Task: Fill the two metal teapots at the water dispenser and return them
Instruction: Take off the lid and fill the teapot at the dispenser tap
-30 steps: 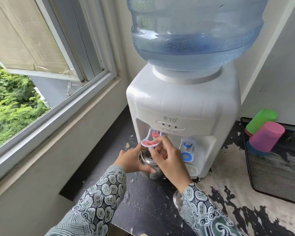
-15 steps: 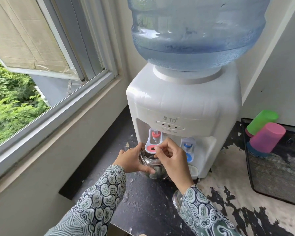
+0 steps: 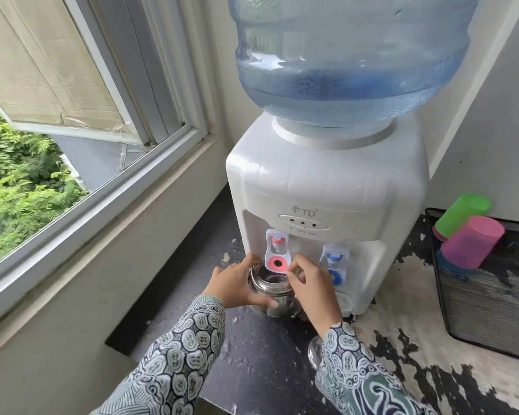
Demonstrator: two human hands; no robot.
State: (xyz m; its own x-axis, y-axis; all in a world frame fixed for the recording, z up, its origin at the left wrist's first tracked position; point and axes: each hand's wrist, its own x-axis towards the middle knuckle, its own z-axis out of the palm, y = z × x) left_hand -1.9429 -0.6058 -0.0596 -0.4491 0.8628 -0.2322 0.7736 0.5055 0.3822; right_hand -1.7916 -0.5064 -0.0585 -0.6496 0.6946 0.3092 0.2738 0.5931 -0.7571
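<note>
A small shiny metal teapot (image 3: 271, 284) with no lid on stands on the dark counter (image 3: 252, 354) under the red tap lever (image 3: 277, 262) of the white water dispenser (image 3: 327, 181). My left hand (image 3: 237, 283) grips the pot's left side. My right hand (image 3: 312, 286) is curled at the lever's right edge, with thumb and forefinger pinching it. The lever hangs straight down. A round shiny object (image 3: 313, 353) lies partly hidden behind my right sleeve; I cannot tell what it is.
A blue tap (image 3: 334, 265) sits to the right of the red one. A big water bottle (image 3: 342, 55) tops the dispenser. At the right, a black mesh tray (image 3: 486, 310) holds a green cup (image 3: 462, 214) and a pink cup (image 3: 471, 244). An open window (image 3: 72, 145) lines the left wall.
The red lever, tilted up by my right hand a second ago, has dropped back to hang straight. My left hand has kept its hold on the teapot.
</note>
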